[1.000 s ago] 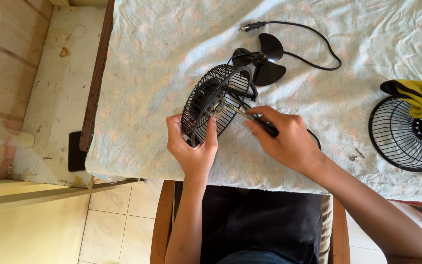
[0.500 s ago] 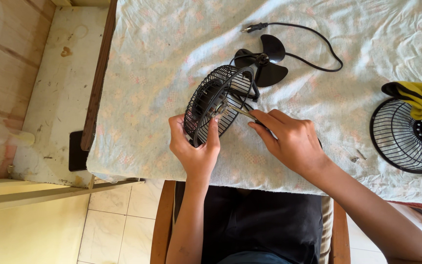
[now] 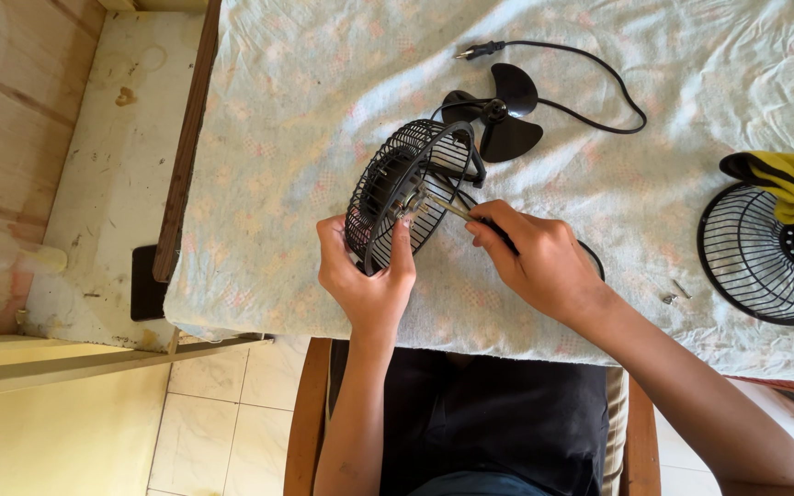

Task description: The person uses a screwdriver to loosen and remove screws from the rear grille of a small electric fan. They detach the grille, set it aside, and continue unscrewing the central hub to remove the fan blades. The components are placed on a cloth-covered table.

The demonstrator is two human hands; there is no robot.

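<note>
With the front grille (image 3: 765,253) and blade (image 3: 500,112) already off on the tabletop (image 3: 277,138), my left hand (image 3: 365,276) grips the rear fan cage (image 3: 406,193) at 12 o'clock while my right fingers (image 3: 498,225) pinch a screwdriver (image 3: 457,209) on its motor mount, not yet freed.

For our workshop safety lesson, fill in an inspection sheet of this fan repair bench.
Surface: table under pale floral cloth, creased.
Job's things: fan cage with motor tilted on edge; screwdriver tip at the motor.
Clutter: fan blade, second grille, yellow and black cloth, small screws.
Hands: left hand grips the cage; right hand holds the screwdriver.
Cables: black power cord, unplugged.
Surroundings: wooden chair, tiled floor.
</note>
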